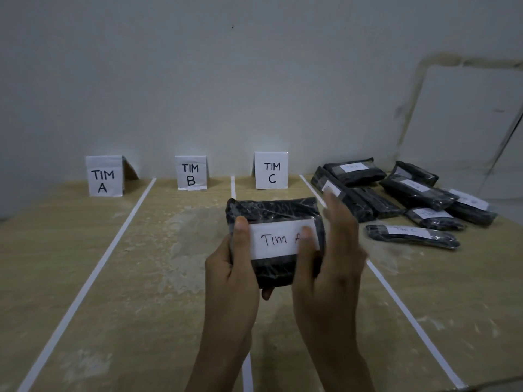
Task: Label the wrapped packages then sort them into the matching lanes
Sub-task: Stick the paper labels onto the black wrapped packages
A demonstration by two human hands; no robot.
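Observation:
A black wrapped package is held up above the table at centre. A white label reading "TIM A" lies across its front. My left hand grips the package's left side, thumb on the label's left end. My right hand is at the package's right side; its thumb presses the label's right end and its fingers are straight and blurred. Standing signs mark the lanes: "TIM A", "TIM B", "TIM C".
White tape lines divide the wooden table into lanes. Several more black wrapped packages with white labels lie in a heap at the back right. A pale wall stands right behind the signs.

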